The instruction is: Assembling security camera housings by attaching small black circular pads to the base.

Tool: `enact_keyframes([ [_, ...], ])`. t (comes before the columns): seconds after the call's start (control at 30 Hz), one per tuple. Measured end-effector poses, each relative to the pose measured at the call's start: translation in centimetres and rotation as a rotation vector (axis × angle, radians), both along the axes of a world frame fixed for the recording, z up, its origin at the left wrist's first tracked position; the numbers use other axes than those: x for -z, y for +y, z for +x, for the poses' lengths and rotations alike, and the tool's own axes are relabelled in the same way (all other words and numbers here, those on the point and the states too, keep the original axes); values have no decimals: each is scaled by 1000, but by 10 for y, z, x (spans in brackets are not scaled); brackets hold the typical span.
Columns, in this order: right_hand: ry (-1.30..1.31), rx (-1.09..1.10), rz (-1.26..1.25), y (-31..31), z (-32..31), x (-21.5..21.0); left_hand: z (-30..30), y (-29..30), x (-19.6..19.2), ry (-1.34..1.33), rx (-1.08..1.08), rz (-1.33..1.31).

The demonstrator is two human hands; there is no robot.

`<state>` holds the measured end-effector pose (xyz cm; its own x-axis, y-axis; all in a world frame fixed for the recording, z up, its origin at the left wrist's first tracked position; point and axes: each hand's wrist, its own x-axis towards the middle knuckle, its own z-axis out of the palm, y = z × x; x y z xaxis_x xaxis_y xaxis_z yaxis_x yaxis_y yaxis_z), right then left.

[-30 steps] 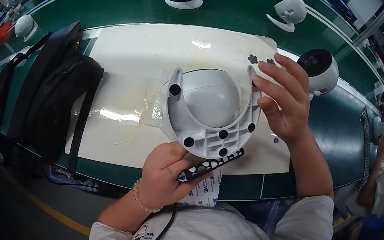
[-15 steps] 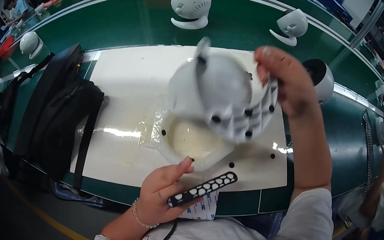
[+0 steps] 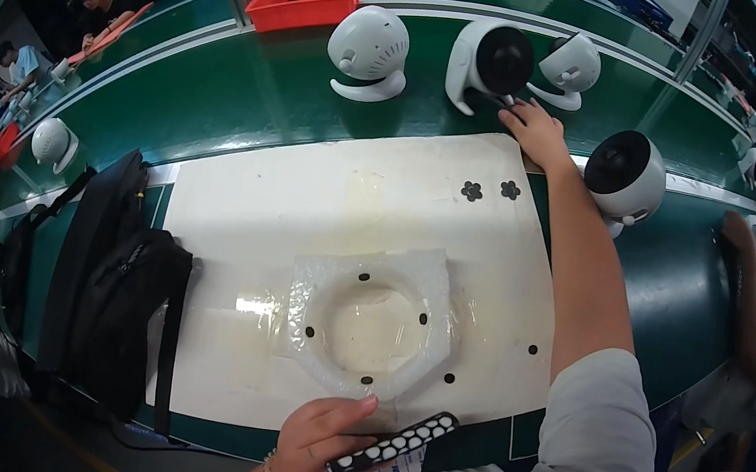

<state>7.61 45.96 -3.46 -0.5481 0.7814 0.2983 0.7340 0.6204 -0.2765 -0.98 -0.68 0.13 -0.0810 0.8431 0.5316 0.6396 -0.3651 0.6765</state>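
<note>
My left hand (image 3: 319, 441), near the table's front edge, is closed on a black strip covered with white round pads (image 3: 393, 446). My right hand (image 3: 540, 135) reaches far out, palm down with fingers stretched, its fingertips at the foot of a white round device with a black front (image 3: 493, 58). That device stands upright on the green surface. Below, on the white board (image 3: 234, 202), lies a white foam ring wrapped in clear film (image 3: 309, 290), its round hollow bare. Several small black dots sit on the ring's rim.
More white round devices stand at the back (image 3: 370, 45), back right (image 3: 568, 66) and right (image 3: 624, 167). A red tray (image 3: 305, 2) lies back left. Black bags (image 3: 128, 294) border the board's left side. Two dark flower-shaped pieces (image 3: 472, 191) lie on the board. Other people work around.
My right hand has carried the white device from above the foam ring to the green surface at the back. The ring's hollow now shows fully. My left hand still holds the strip.
</note>
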Motion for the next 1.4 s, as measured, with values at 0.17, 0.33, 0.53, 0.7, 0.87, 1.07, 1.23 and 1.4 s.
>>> enact_keyframes([
  [0.17,315,193,31,44,12,12,-4,-5,0,-17,-5,-73],
  [0.33,-62,309,198,79,17,22,-8,-4,-4,-3,22,-158],
  [0.53,-20,452,216,73,25,14,-9,-3,1,-16,-11,-126],
  [0.7,281,560,416,52,59,-8,-5,1,2,-68,-5,-79],
  [0.87,471,477,492,-4,66,-65,1,0,-3,-88,-44,-82],
  [1.07,809,-43,575,-160,56,-150,2,-1,5,-177,-31,5],
  [1.23,1161,-519,-222,-231,51,-153,5,-3,2,-298,-24,-50],
  [1.4,943,-633,-1124,-256,28,-123,5,-7,6,-399,8,-83],
])
